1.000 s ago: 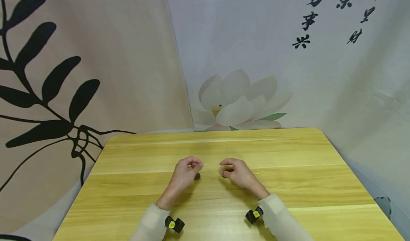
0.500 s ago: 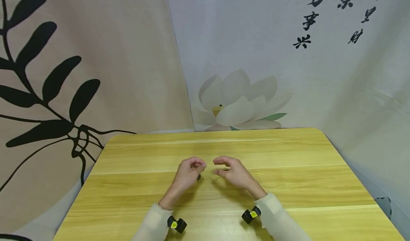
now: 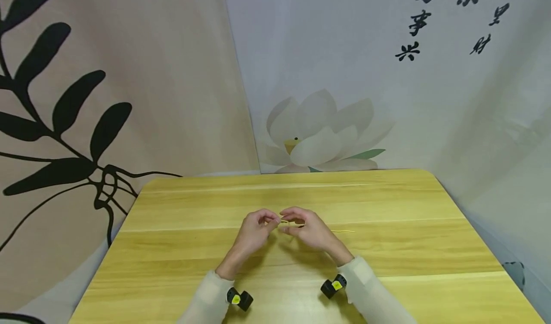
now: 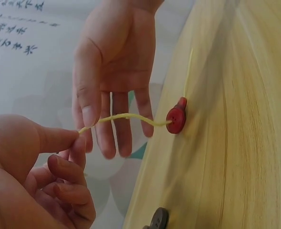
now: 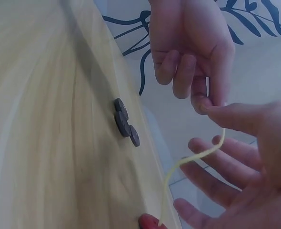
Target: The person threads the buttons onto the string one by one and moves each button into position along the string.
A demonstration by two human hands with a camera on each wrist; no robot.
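Fingers of the left hand [image 3: 253, 230] pinch a yellow cord [image 4: 126, 116]; the right hand [image 3: 311, 229] is loosely spread beside it, contact unclear. The cord enters a red button [image 4: 175, 121] by the wooden table [image 3: 409, 252], where three dark buttons [image 5: 122, 125] cluster.

The bench [image 3: 215, 195] looks like wood, its grain smooth with a faint sheen; the string [image 4: 119, 116] is soft and matt; the red button [image 4: 177, 117] looks like smooth, lightly glossy plastic, the dark buttons [image 5: 123, 125] duller; the backdrop [image 3: 172, 75] is matt, softly creased cloth; the sleeves [image 3: 205, 297] are matt cloth.
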